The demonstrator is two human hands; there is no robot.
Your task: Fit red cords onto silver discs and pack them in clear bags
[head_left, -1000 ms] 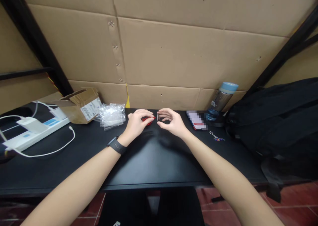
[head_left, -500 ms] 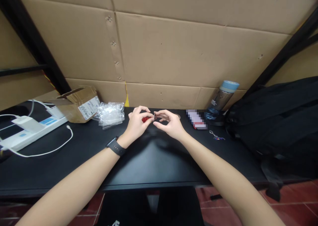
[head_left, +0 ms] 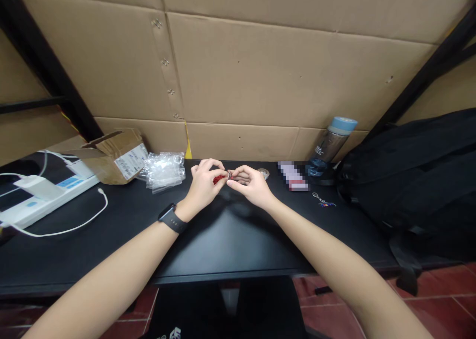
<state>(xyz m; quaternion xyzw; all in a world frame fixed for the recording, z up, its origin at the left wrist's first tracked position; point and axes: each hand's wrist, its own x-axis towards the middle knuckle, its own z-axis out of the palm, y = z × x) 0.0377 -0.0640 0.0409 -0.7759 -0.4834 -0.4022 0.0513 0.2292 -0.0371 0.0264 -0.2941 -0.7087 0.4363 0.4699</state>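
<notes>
In the middle of the black table, my left hand [head_left: 204, 184] pinches a small red corded item [head_left: 218, 179], mostly hidden by the fingers. My right hand [head_left: 256, 187] meets it there, its thumb and forefinger closed around a small shiny piece [head_left: 228, 175] at the end of the red item. That piece is too small to name. Just behind my right hand lies a round clear object [head_left: 264, 172]. Farther right is a small colourful charm with a metal chain [head_left: 324, 201].
On the left stand a white power strip [head_left: 22, 212] with chargers, an opened cardboard box [head_left: 128, 153] and a pile of clear plastic bags [head_left: 165, 170]. To the right are a pixelated pinkish item [head_left: 293, 176], a blue-lidded bottle [head_left: 330, 143] and a black backpack [head_left: 412, 185]. Cardboard panels back the table.
My right hand's fingertips have shifted slightly left and closer to my left hand. More of the round clear object shows behind the right hand. The view has tilted a little.
</notes>
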